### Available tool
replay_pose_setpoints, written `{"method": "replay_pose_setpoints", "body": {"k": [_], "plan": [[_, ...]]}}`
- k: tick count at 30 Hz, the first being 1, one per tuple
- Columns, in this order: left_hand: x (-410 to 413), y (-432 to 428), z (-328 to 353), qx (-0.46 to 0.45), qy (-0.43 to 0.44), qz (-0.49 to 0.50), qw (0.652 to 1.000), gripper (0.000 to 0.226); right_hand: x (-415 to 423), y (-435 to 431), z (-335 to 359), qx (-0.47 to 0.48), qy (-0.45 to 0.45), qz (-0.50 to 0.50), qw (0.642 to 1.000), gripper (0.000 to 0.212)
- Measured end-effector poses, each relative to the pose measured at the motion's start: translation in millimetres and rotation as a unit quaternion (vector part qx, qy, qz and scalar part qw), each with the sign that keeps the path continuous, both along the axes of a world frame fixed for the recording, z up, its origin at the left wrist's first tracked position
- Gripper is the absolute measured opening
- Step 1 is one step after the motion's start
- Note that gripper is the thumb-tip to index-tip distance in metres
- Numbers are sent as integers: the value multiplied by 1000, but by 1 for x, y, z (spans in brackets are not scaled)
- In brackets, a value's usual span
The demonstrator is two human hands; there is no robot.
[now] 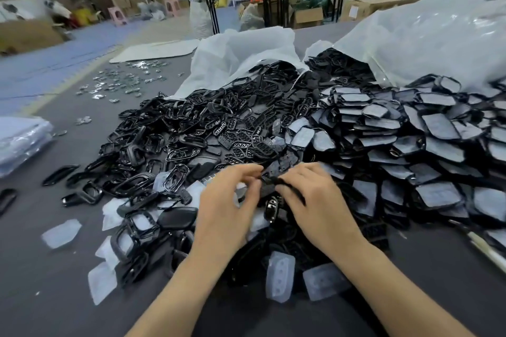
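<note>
A big heap of small black plastic parts covers the dark table: frames, grilles and flat pieces. Both my hands meet at the heap's near edge. My left hand and my right hand pinch the same small black part between their fingertips, just above the pile. The part's exact shape is hidden by my fingers and blur.
Black pieces backed with grey film are stacked at the right, spilling from white plastic bags. Loose clear film pieces lie near my arms. Small shiny bits are scattered far left, and a clear bag stack sits at the left edge.
</note>
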State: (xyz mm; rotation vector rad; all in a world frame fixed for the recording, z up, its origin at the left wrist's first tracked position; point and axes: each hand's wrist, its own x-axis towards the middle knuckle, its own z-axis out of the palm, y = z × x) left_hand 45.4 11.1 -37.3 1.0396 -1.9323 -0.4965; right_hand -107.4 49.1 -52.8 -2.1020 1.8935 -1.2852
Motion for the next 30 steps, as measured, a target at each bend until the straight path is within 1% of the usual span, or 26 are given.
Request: {"method": "replay_pose_setpoints", "body": {"k": [2,5,8,10,13,16,18,20,23,24,26,28,30], "plan": [[15,-19,1,-4,-72,69,995,25,0,2,2,-3,-18,-11,1000,8],[37,-55,3,73,-191,161,966,38,-2,2,4,5,-32,-19,999,7],[42,-85,7,140,-294,162,932,41,-4,3,6,2,-65,-8,998,6],[42,-97,13,136,-334,155,920,34,-6,4,6,-2,-83,-5,997,10],[45,-103,20,122,-334,140,924,21,-7,4,5,0,-100,-2,995,12],[51,-102,20,144,-365,114,913,27,-7,4,3,2,-100,4,995,11],[55,-101,19,155,-359,114,913,25,-6,5,1,7,-94,13,995,14],[57,-96,23,133,-305,131,934,22,-5,6,0,8,-90,21,996,17],[57,-84,34,32,-211,171,962,23,-5,6,-1,0,-90,17,996,13],[56,-80,38,8,-188,170,967,24,-5,6,-1,-3,-92,12,996,10],[53,-72,44,1,-160,145,976,25,-6,5,-3,-7,-100,3,995,9],[49,-64,47,13,-181,113,977,25,-6,5,-3,-6,-100,-5,995,16],[48,-56,46,24,-243,69,967,25,-5,6,-3,-5,-103,-9,995,20]]}}
